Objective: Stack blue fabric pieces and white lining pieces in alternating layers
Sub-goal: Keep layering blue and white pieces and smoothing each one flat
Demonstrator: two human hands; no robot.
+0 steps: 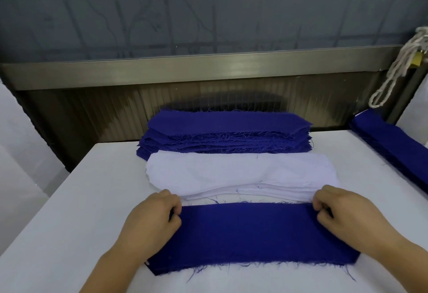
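A blue fabric piece [250,234] with frayed edges lies flat on the white table [69,211], nearest to me. My left hand [155,214] pinches its far left corner. My right hand [340,209] pinches its far right corner. Just beyond it sits a pile of white lining pieces [240,174]. Behind that stands a thick pile of blue fabric pieces [227,130].
Another pile of blue pieces [393,144] lies along the table's right edge. A white cord [398,65] with a brass padlock hangs at the right of the metal rail [185,70] behind the table. White cloth hangs at the left.
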